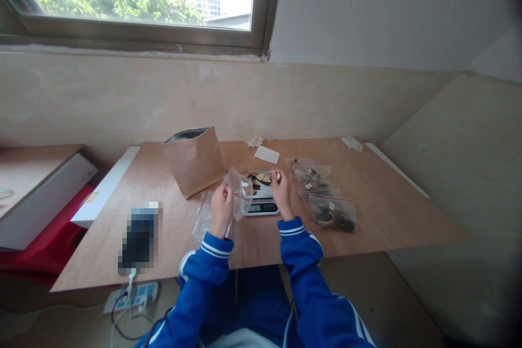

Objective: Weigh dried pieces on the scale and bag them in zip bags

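Observation:
My left hand [222, 206] is closed on a clear zip bag [243, 196], whose upper part leans over the left side of a small digital scale [262, 208]. On the scale's plate lie dried slices [256, 180], pale with dark edges, looking like dried mushroom. At the plate's right edge, my right hand [281, 191] pinches a pale dried slice [278, 176]. More clear plastic bags [202, 220] lie flat beneath and left of my left hand. Right of the scale, several filled zip bags [332, 215] overlap, with dark dried pieces and small white packets inside.
A brown paper pouch [196, 163] stands with its top open, left of the scale. Behind lie a white card [267, 154] and small white heaps [255, 142]. A blurred phone-like object [139, 239] sits front left, its cable running to a power strip [134, 296] below the table edge.

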Demonstrator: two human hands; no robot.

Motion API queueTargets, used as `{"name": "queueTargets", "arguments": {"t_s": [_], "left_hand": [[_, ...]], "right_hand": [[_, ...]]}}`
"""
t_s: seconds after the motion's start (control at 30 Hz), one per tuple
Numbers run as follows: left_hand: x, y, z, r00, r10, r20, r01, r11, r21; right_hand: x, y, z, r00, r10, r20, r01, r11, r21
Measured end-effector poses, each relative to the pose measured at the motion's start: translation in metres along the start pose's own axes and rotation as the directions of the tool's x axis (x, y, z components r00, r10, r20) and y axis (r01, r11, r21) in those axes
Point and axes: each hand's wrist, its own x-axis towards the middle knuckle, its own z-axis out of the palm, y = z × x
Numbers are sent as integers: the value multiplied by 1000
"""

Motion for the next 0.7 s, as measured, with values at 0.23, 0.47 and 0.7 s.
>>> {"name": "queueTargets", "arguments": {"t_s": [0.23, 0.47, 0.7], "left_hand": [[-3, 2, 5, 999, 42, -8, -42, 997, -57], [-1, -3, -2, 998, 5, -64, -11, 995, -96], [-5, -5, -5, 996, -43, -81, 32, 990, -134]], "right_hand": [[-8, -73, 36, 931, -5, 364, -56, 986, 158], [-9, -81, 25, 829, -142, 541, 87, 988, 127], [4, -24, 31, 850, -278, 448, 423, 867, -264]]}}
